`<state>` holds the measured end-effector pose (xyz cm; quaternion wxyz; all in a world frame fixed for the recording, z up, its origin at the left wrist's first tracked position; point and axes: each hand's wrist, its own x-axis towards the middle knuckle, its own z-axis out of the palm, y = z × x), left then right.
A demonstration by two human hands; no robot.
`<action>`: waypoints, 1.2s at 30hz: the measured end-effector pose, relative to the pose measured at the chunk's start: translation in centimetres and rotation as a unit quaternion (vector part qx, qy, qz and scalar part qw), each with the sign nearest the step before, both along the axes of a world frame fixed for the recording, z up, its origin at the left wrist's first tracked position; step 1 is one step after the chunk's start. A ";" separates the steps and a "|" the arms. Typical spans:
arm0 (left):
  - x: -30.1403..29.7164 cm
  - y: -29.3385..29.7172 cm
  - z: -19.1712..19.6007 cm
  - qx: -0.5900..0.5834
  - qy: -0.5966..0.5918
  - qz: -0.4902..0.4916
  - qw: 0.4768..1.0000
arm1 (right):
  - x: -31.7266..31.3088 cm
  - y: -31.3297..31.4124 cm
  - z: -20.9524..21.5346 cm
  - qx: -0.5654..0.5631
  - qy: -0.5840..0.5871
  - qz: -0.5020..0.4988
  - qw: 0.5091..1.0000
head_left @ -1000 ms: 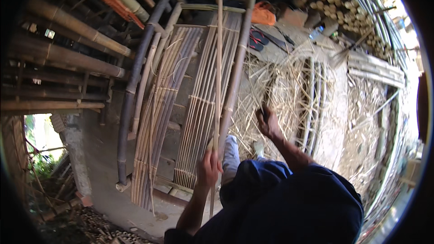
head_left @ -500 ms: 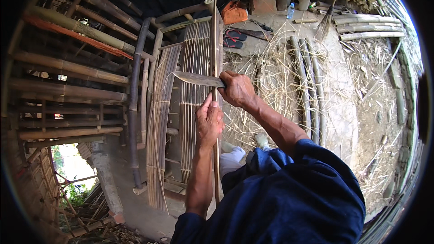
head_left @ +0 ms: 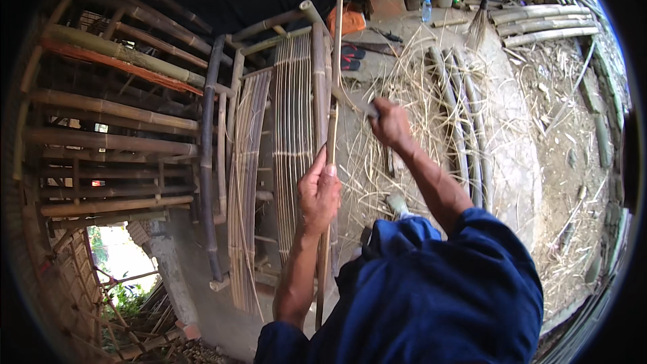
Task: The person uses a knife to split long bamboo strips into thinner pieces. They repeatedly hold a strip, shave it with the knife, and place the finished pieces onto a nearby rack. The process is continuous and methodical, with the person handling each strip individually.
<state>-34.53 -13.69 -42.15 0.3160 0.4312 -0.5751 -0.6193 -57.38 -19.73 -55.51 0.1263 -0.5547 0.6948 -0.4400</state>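
Observation:
A long, thin bamboo strip (head_left: 338, 40) runs nearly upright through the middle of the view and passes my left hand (head_left: 320, 192). That hand is closed around it, thumb lying along its length. To the right, my right hand (head_left: 392, 123) grips the handle of a broad-bladed knife (head_left: 358, 102), whose blade is smeared by motion. The blade's far end is at the strip, a little above my left hand; whether it is cutting in, I cannot tell. Just left of the strip is a bamboo bench (head_left: 294, 114) with a slatted top.
Flat bamboo strips (head_left: 248, 121) lie along the bench's left side. Pale shavings (head_left: 424, 81) litter the floor on the right, around several bamboo poles (head_left: 472, 114). Sandals (head_left: 350, 58), an orange bag (head_left: 349, 22), a water bottle (head_left: 426, 10) and a broom (head_left: 478, 27) are farther off.
My right hand has swung right with the knife, and the blade, which crossed the strip and pointed left, now lies mostly right of it. My left hand has shifted slightly down, still holding the strip.

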 end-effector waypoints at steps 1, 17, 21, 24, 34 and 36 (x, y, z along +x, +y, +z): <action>-0.5 -0.6 0.1 -0.040 -0.006 -0.004 0.999 | 1.3 0.6 1.5 -0.046 0.008 0.027 0.999; 6.1 6.0 3.3 0.042 0.088 -0.002 0.995 | 10.5 7.0 8.8 -0.148 0.085 0.124 0.977; 7.4 6.7 4.4 0.039 0.105 0.002 0.994 | 11.2 7.3 9.4 -0.142 0.059 0.063 0.986; 7.8 7.8 4.5 0.040 0.095 -0.027 0.994 | 12.0 8.8 10.6 -0.172 0.085 0.077 0.978; 10.0 9.6 5.1 0.061 0.153 -0.031 0.986 | 13.1 7.7 10.5 -0.210 0.100 -0.042 0.972; 10.8 9.6 4.8 0.070 0.172 -0.052 0.981 | 12.6 6.8 10.6 -0.314 0.168 0.054 0.933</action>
